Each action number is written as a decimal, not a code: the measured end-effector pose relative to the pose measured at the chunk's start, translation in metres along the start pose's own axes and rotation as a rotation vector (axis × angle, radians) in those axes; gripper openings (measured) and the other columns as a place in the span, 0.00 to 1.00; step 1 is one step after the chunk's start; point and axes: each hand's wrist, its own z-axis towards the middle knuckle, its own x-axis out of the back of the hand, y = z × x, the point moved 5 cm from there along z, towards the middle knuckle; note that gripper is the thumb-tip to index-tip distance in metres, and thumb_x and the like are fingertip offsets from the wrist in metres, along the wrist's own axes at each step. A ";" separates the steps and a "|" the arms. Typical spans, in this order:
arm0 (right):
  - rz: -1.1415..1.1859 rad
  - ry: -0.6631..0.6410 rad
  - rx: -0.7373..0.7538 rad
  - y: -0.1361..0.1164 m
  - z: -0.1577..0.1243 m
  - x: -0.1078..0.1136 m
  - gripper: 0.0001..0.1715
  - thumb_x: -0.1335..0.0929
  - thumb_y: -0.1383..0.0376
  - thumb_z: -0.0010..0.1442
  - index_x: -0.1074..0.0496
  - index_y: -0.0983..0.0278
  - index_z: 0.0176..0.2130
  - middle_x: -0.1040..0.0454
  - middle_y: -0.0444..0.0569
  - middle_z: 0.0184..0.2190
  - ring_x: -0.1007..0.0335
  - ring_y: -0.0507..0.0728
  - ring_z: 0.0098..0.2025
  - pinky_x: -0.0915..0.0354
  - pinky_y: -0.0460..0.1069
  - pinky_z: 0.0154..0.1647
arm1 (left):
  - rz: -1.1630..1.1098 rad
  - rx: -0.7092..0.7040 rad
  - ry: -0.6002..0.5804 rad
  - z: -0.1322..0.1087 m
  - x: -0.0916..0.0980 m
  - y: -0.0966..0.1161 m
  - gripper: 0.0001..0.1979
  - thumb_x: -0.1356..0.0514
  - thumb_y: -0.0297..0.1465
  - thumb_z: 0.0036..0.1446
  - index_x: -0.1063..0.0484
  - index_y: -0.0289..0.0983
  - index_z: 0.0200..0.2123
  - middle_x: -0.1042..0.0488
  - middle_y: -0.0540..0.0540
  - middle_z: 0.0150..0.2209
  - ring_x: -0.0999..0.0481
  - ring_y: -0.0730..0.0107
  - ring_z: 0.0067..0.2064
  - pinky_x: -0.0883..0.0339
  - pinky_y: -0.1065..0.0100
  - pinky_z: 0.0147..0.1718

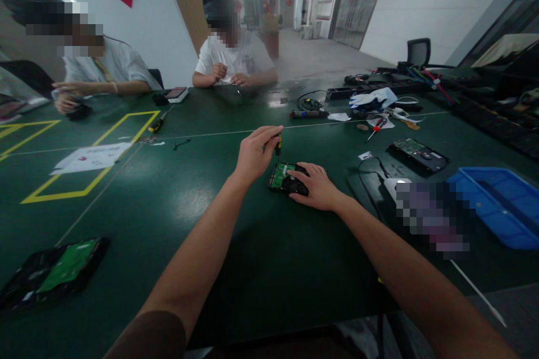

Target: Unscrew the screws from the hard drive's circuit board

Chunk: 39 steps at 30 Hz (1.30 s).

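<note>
A hard drive (278, 178) lies on the green table in front of me, its green circuit board facing up. My left hand (259, 148) is closed on a small screwdriver (278, 145) with a black and yellow handle. The screwdriver stands upright, its shaft reaching down to the circuit board; whether the tip sits in a screw is too small to tell. My right hand (315, 186) presses around the right side of the drive, with thumb and fingers gripping it against the table and covering part of it.
Another hard drive (418, 156) and a blue tray (501, 202) lie to the right, a further drive (63, 272) at near left. A red screwdriver (377, 129), gloves (373, 99) and cables lie at back right. Two people sit across the table, near a yellow-handled screwdriver (156, 123).
</note>
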 end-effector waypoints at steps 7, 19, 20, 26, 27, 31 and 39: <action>-0.001 -0.014 -0.013 0.001 0.000 -0.003 0.42 0.31 0.41 0.62 0.36 0.55 0.69 0.41 0.60 0.68 0.45 0.74 0.68 0.50 0.70 0.68 | -0.073 0.091 0.025 -0.006 -0.006 -0.010 0.19 0.33 0.29 0.61 0.24 0.44 0.56 0.26 0.44 0.52 0.22 0.66 0.50 0.19 0.65 0.45; 0.007 -0.016 -0.013 0.002 0.000 -0.002 0.42 0.31 0.41 0.63 0.36 0.55 0.68 0.42 0.60 0.69 0.47 0.74 0.69 0.50 0.70 0.68 | -0.168 0.123 0.025 -0.004 -0.005 -0.018 0.17 0.31 0.28 0.59 0.24 0.40 0.51 0.22 0.46 0.47 0.20 0.68 0.46 0.20 0.65 0.46; 0.008 -0.014 -0.014 0.002 0.000 -0.002 0.42 0.31 0.41 0.63 0.36 0.55 0.68 0.42 0.60 0.69 0.47 0.74 0.69 0.50 0.70 0.68 | -0.161 0.122 0.025 -0.004 -0.005 -0.018 0.17 0.31 0.28 0.59 0.24 0.40 0.51 0.22 0.46 0.48 0.20 0.68 0.47 0.20 0.65 0.46; 0.008 -0.021 -0.014 0.002 0.000 -0.001 0.42 0.32 0.41 0.63 0.36 0.55 0.68 0.42 0.60 0.68 0.46 0.74 0.68 0.50 0.71 0.67 | -0.135 0.159 0.050 -0.004 -0.002 -0.014 0.15 0.30 0.28 0.58 0.23 0.40 0.49 0.23 0.45 0.49 0.21 0.67 0.49 0.19 0.64 0.46; 0.009 -0.024 -0.015 0.002 0.000 -0.001 0.42 0.32 0.41 0.63 0.36 0.54 0.68 0.42 0.59 0.68 0.46 0.74 0.68 0.50 0.71 0.67 | -0.129 0.175 0.062 -0.003 -0.001 -0.013 0.15 0.30 0.28 0.57 0.23 0.39 0.48 0.24 0.45 0.49 0.21 0.66 0.49 0.19 0.65 0.45; 0.020 -0.029 -0.019 0.002 0.000 -0.001 0.42 0.32 0.41 0.63 0.37 0.53 0.69 0.42 0.59 0.69 0.47 0.75 0.69 0.50 0.72 0.67 | -0.132 0.202 0.077 -0.003 0.001 -0.017 0.10 0.32 0.28 0.59 0.22 0.39 0.45 0.24 0.45 0.48 0.20 0.66 0.49 0.19 0.66 0.44; 0.005 -0.015 -0.009 0.001 0.000 -0.001 0.42 0.32 0.41 0.63 0.36 0.55 0.69 0.42 0.60 0.68 0.46 0.74 0.68 0.49 0.70 0.67 | -0.211 0.224 0.017 -0.007 -0.008 -0.031 0.15 0.34 0.29 0.62 0.25 0.40 0.52 0.19 0.45 0.44 0.17 0.66 0.45 0.20 0.60 0.49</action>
